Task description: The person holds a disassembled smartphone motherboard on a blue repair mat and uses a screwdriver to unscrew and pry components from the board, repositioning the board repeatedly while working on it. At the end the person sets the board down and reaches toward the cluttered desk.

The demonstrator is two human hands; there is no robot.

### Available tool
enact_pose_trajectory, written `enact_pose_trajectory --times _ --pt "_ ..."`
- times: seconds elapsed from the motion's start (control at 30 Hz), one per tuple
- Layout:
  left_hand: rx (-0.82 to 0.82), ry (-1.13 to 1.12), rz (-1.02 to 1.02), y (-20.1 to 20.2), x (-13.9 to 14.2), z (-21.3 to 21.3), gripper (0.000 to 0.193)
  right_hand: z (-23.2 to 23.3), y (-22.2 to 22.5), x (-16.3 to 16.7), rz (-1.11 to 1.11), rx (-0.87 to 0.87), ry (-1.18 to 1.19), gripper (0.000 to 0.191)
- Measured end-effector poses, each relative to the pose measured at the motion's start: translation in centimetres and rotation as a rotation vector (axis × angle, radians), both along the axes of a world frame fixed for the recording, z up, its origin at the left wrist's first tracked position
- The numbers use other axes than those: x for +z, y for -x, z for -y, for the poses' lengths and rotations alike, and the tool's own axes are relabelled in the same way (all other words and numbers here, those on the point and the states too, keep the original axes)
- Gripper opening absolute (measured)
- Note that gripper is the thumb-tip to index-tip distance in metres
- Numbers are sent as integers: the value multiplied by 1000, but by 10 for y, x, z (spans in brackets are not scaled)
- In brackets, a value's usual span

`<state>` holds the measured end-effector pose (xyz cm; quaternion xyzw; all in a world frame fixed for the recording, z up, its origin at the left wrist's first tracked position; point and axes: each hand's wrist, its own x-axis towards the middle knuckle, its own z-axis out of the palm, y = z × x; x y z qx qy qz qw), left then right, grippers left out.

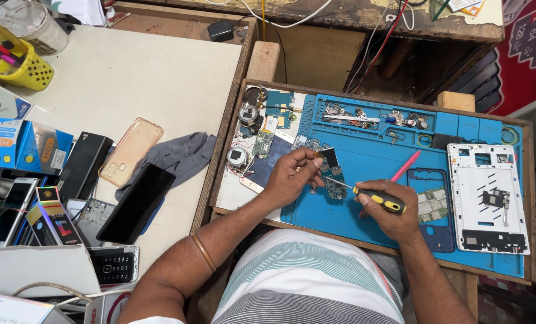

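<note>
My left hand [292,177] pinches a small green circuit board [334,177] against the blue repair mat [364,150]. My right hand [391,210] grips a black and yellow screwdriver [379,199], whose thin tip touches the board. A pink pen-like tool [404,167] lies on the mat just behind my right hand. A blue phone frame with another circuit board [431,204] sits right of that hand.
A white tablet shell [487,198] lies at the mat's right end. Small parts and screws fill the mat's top trays [370,117]. On the white table to the left lie a black phone [137,203], a clear case [131,150], a grey cloth [184,153] and boxes.
</note>
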<state>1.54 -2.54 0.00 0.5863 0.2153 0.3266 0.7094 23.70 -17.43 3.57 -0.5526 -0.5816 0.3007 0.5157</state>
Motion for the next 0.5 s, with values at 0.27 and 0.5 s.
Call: enact_pose_trajectory --times 0.27,0.5 --pt "68 -20 4 2 -1 -8 21 4 -14 -1 -47 -106 -35 21" --pt "72 -16 5 2 -1 -7 21 1 2 0 -53 -30 -35 23"
